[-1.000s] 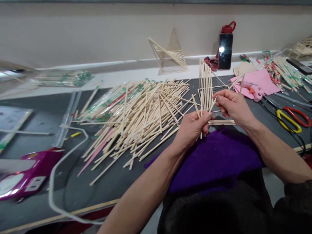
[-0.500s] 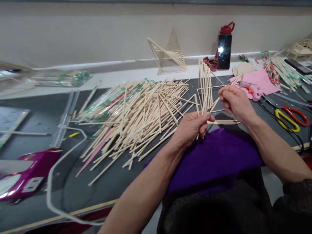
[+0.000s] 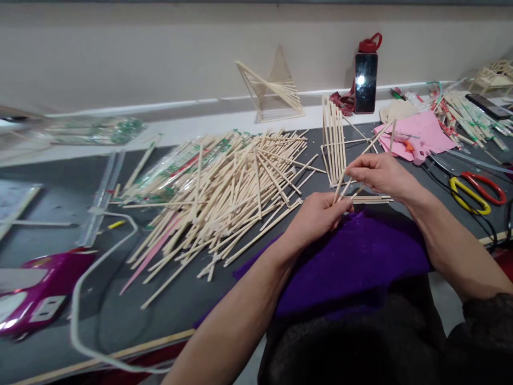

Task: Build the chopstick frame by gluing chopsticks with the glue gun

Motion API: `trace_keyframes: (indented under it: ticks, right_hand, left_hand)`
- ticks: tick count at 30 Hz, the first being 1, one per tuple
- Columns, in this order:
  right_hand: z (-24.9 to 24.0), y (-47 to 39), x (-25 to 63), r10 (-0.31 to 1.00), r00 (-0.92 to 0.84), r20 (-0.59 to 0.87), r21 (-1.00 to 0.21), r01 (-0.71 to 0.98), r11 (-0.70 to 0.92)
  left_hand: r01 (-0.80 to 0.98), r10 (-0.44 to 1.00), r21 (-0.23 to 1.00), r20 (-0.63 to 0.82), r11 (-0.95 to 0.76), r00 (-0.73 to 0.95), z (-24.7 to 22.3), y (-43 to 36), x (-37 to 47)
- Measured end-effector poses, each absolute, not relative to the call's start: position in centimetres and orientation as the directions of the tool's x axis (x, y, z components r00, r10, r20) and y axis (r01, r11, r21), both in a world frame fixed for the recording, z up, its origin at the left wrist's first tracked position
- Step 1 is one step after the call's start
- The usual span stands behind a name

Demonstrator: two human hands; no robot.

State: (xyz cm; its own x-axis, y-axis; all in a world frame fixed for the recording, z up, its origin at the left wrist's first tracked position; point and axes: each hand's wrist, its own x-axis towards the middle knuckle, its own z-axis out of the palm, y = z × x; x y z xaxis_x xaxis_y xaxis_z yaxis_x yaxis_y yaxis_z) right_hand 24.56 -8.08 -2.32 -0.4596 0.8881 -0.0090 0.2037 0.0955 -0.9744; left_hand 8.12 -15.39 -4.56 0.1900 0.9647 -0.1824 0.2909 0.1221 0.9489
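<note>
Thin wooden sticks (image 3: 341, 184) rise from between the thumb and fingers of my left hand (image 3: 318, 214), which is closed on them above a purple cloth (image 3: 352, 262). My right hand (image 3: 379, 172) is just up and to the right, its fingertips pinched on a stick whose far end points up to the right. Behind both hands stands a stick frame (image 3: 333, 139) with several parallel sticks. A large pile of loose sticks (image 3: 240, 187) lies left of my hands. The ends of the held sticks are partly hidden by my fingers.
A phone (image 3: 366, 83) leans upright against a red-capped bottle (image 3: 369, 44). Another stick model (image 3: 276, 91) stands by the wall. On the right are pink paper (image 3: 428, 133) and scissors (image 3: 469, 195). A magenta device (image 3: 48, 286) with a white cable (image 3: 76, 299) lies left.
My right hand has moved down and left, closer to my left hand, and a stick now slants through its fingers. My left hand has shifted slightly lower, off the stick frame.
</note>
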Motion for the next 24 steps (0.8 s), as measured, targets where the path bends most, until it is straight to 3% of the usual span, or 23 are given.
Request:
trace_keyframes:
  ticks: [3,7,13,18,24]
  right_hand:
    - [-2.54,-8.12,24.68,0.856,-0.507,0.099,-0.954,0.196,0.227]
    - [-2.28,-8.2,24.98,0.809,-0.556,0.188,-0.948,0.114,0.299]
    - [-1.98,-8.44,25.15,0.774,-0.533,0.343,-0.858,0.158,0.489]
    - [-2.42,-8.5,25.05,0.767,-0.498,0.404,-0.817,0.18,0.548]
    - [-2.59,-8.27,25.37,0.768,-0.56,0.309,-0.809,0.269,0.522]
  left_hand:
    - [0.212,0.946,0.958,-0.238,0.192,0.22,-4.48,-15.39,8.04]
    - [-0.05,0.884,0.939,-0.301,0.34,0.358,-4.34,-15.13,7.75]
    - [-0.293,0.891,0.866,-0.302,0.406,0.34,-4.34,-14.85,7.57]
    - [-0.355,0.904,0.857,-0.252,0.374,0.344,-4.38,-14.76,7.43]
    - [-0.237,0.987,0.962,-0.109,0.135,0.12,-4.19,-15.12,8.1]
